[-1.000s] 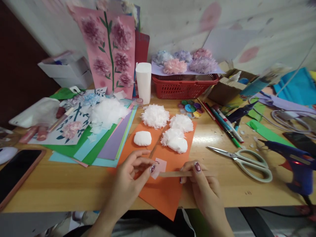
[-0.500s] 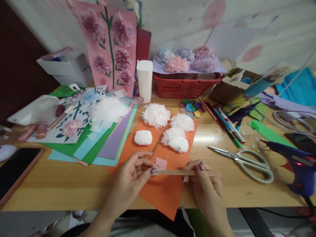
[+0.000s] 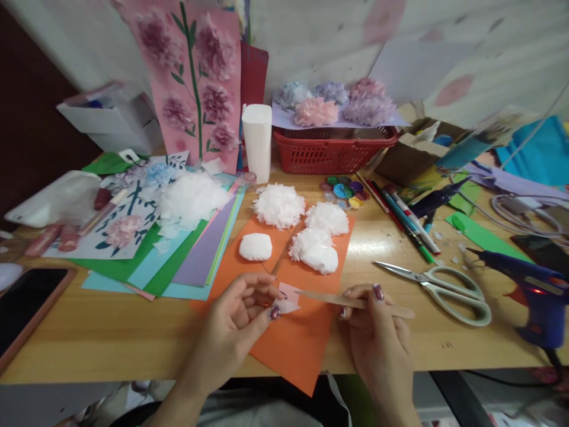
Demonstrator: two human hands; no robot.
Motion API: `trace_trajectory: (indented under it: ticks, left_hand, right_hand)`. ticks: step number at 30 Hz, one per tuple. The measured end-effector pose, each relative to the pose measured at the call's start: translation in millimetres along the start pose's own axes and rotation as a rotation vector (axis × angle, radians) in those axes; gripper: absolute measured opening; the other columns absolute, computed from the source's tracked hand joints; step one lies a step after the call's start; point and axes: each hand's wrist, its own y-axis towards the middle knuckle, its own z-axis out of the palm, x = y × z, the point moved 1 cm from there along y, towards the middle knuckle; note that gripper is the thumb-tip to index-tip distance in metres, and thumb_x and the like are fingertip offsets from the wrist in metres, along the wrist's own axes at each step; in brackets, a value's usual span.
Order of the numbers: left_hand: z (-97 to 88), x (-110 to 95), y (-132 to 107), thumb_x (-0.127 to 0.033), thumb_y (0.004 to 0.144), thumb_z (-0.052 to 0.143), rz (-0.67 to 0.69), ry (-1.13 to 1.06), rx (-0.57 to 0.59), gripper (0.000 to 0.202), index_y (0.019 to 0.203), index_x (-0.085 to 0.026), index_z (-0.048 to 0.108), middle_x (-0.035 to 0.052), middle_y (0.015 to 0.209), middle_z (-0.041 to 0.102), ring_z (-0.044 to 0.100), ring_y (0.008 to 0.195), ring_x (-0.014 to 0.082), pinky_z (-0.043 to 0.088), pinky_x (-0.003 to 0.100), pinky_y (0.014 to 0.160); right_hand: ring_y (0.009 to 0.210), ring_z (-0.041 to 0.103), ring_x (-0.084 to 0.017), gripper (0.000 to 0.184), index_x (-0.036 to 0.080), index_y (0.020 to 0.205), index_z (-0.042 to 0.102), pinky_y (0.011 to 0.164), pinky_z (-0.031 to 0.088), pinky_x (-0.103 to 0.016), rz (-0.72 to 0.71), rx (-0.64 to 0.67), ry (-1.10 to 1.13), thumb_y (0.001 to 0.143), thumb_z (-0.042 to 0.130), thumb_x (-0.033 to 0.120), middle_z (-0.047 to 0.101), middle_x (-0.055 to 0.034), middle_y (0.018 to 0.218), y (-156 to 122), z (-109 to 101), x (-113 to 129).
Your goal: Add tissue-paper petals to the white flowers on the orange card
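Observation:
My left hand point(image 3: 240, 311) pinches a small pale paper scrap point(image 3: 287, 306) over the orange sheet point(image 3: 293, 350) at the table's front edge. My right hand point(image 3: 377, 323) grips a thin tan strip point(image 3: 351, 301) that slants from the scrap out to the right past my fingers. Its left tip lies just right of the scrap, close to a small pink square point(image 3: 291, 292) on the orange sheet. Beyond my hands, several white tissue flowers point(image 3: 279, 204) and a smooth white wad point(image 3: 255, 247) sit on the same sheet.
Scissors point(image 3: 444, 284) and a blue glue gun point(image 3: 533, 290) lie to the right. Markers point(image 3: 406, 222), a paint palette point(image 3: 344, 193), a red basket point(image 3: 331, 151) and a white cup point(image 3: 256, 142) stand behind. Stacked coloured papers point(image 3: 186, 261) and a phone point(image 3: 26, 308) are at left.
The strip has come away from my left hand's fingers and tilted, its right end lower and further right. My left hand now holds only the pale scrap.

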Motion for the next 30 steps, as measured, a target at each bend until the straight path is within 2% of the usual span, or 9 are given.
trace_trajectory:
  ticks: [5,8,13,15,18,22,26,30]
  left_hand:
    - [2.0,-1,0,-0.02,0.082,0.08,0.032,0.021,-0.03,0.026,0.105,-0.02,0.067,0.0034,0.095,0.074,0.07,0.092,0.0159,0.059,0.025,0.088]
    - [3.2,1,1,-0.021,0.084,0.078,0.013,0.065,-0.046,0.025,0.106,-0.02,0.066,0.0021,0.093,0.072,0.07,0.09,0.0153,0.059,0.025,0.087]
    - [0.8,6,2,-0.023,0.087,0.074,-0.01,0.135,0.006,0.025,0.111,-0.022,0.065,0.0016,0.094,0.071,0.071,0.093,0.0152,0.059,0.024,0.088]
    - [0.9,6,1,-0.024,0.089,0.072,-0.014,0.138,0.015,0.024,0.111,-0.022,0.065,0.0021,0.096,0.072,0.071,0.094,0.0158,0.059,0.025,0.087]
    - [3.7,3,0,-0.025,0.088,0.072,-0.023,0.124,-0.032,0.022,0.109,-0.022,0.065,0.0012,0.094,0.072,0.071,0.09,0.0153,0.059,0.025,0.085]
    - [6.9,-4,-1,-0.025,0.085,0.074,-0.017,0.099,-0.083,0.023,0.106,-0.021,0.065,0.0005,0.092,0.073,0.07,0.087,0.0146,0.058,0.025,0.084]
    - [5.7,-5,0,-0.023,0.083,0.077,-0.008,0.047,-0.081,0.025,0.103,-0.019,0.064,0.0022,0.089,0.073,0.072,0.087,0.0165,0.059,0.027,0.084]
    - [5.9,-2,0,-0.021,0.082,0.077,-0.026,0.056,-0.076,0.026,0.104,-0.019,0.063,0.0031,0.09,0.073,0.071,0.086,0.0162,0.059,0.027,0.083]
  right_hand:
    - [0.056,0.049,-0.012,0.039,0.022,0.067,0.07,0.057,0.045,-0.027,0.0,0.054,0.009,0.088,0.071,0.055,0.062,-0.0011,0.068,0,1,2]
    - [0.057,0.05,-0.014,0.039,0.021,0.069,0.071,0.058,0.047,-0.029,0.015,0.113,0.017,0.091,0.068,0.054,0.057,-0.0009,0.063,-1,-1,1]
    - [0.06,0.051,-0.015,0.041,0.021,0.072,0.073,0.063,0.048,-0.03,0.05,0.172,-0.025,0.094,0.063,0.054,0.056,-0.0017,0.063,-3,-5,-2]
    - [0.061,0.051,-0.015,0.041,0.021,0.072,0.073,0.063,0.047,-0.029,0.054,0.148,-0.054,0.094,0.064,0.055,0.056,-0.002,0.063,-5,-4,-2]
    - [0.062,0.051,-0.014,0.042,0.02,0.071,0.073,0.063,0.046,-0.027,0.051,0.109,-0.073,0.094,0.064,0.055,0.055,-0.0014,0.062,-6,-1,-2]
    - [0.058,0.05,-0.014,0.041,0.021,0.067,0.071,0.058,0.045,-0.027,0.035,0.097,-0.017,0.09,0.069,0.055,0.055,-0.001,0.061,-5,2,0]
    - [0.056,0.05,-0.012,0.037,0.022,0.069,0.073,0.056,0.044,-0.025,0.045,0.046,0.037,0.089,0.071,0.053,0.059,-0.0002,0.061,-3,0,-1]
    - [0.059,0.052,-0.013,0.037,0.022,0.073,0.075,0.06,0.046,-0.026,0.058,0.094,0.038,0.092,0.067,0.053,0.059,-0.0004,0.062,-2,-4,-3]
